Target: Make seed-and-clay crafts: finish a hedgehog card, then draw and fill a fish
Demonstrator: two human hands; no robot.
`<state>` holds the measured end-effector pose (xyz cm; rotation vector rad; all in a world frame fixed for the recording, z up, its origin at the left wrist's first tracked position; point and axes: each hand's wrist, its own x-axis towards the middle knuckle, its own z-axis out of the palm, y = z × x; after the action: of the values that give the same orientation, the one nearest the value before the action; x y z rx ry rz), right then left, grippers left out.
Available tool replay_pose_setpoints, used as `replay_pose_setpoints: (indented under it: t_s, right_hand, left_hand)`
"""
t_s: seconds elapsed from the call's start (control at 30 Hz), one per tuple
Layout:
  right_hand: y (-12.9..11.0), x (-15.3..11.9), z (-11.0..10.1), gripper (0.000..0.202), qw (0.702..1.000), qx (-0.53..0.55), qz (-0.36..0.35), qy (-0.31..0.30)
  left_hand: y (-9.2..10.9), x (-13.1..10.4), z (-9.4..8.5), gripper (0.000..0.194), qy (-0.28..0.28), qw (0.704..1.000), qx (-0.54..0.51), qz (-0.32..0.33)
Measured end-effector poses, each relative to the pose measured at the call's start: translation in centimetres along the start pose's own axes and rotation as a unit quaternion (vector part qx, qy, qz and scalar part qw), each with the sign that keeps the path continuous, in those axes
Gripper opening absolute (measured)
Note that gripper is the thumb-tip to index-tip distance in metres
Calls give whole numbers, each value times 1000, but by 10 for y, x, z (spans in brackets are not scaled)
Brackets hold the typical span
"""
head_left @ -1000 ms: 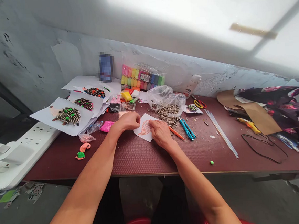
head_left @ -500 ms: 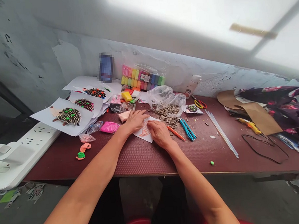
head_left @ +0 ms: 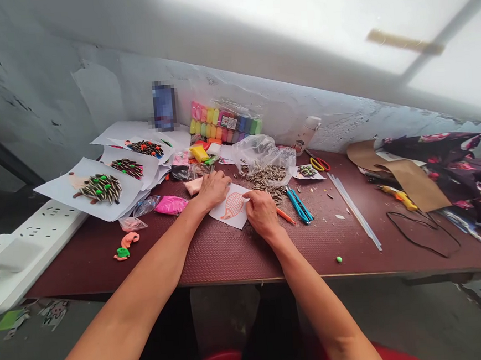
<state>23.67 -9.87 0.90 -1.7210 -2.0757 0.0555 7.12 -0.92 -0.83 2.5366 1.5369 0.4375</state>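
Both forearms are showing bare from elbow to wrist, with no sleeves reaching into view. The left hand (head_left: 213, 189) and the right hand (head_left: 261, 212) are wearing no gloves, rings, watch or bracelets. Dark clothing is covering the lap below.

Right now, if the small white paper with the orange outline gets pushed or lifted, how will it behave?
The small white paper looks thin and light, so it would likely flop if lifted by one edge. Both the left hand and right hand pin it, which suggests it slides easily on the table.
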Motion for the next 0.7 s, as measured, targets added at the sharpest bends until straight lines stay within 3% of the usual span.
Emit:
replay_pose_setpoints:
  t_s: [0.37, 0.53, 0.7]
  right_hand:
    - [-4, -3, 3, 29, 999, 9, -40, 1]
    - [-6, -8, 1, 28, 998, 12, -57, -7]
    - [-9, -12, 2, 26, 996, 8, -92, -16]
  left_hand:
    - [0, 8, -3, 17, 2, 998, -26, -62]
    - [-2, 4, -5, 29, 18, 995, -26, -98]
    - [2, -1, -8, 40, 30, 995, -16, -91]
